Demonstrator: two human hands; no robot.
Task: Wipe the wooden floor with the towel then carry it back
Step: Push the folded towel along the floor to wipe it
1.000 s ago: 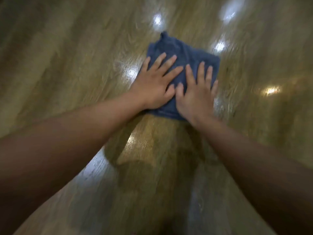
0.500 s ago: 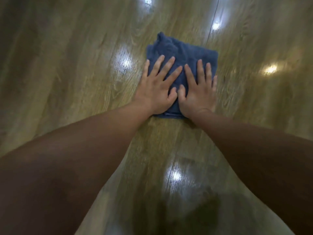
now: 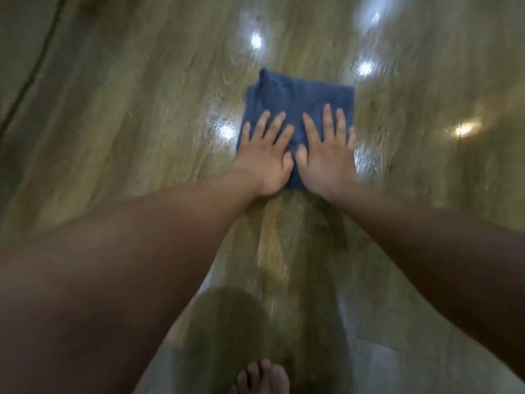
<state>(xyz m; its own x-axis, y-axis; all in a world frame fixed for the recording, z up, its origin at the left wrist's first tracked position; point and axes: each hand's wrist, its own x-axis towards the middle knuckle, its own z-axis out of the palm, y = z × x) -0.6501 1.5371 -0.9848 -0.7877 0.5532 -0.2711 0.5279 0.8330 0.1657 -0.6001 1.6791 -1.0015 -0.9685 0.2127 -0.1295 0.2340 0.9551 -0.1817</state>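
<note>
Head view: the left hand (image 3: 264, 159) and right hand (image 3: 326, 157) stay flat, fingers spread, gripping nothing, pressing the folded blue towel (image 3: 298, 100) that has slid along the wooden floor (image 3: 142, 115), so wiping goes on and carrying waits.

Head-worn, downward at floor (image 3: 142, 137) (perhaps close)

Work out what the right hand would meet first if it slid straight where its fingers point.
The right hand presses the towel; past its far edge only bare wooden floor shows, so the way looks free.
</note>
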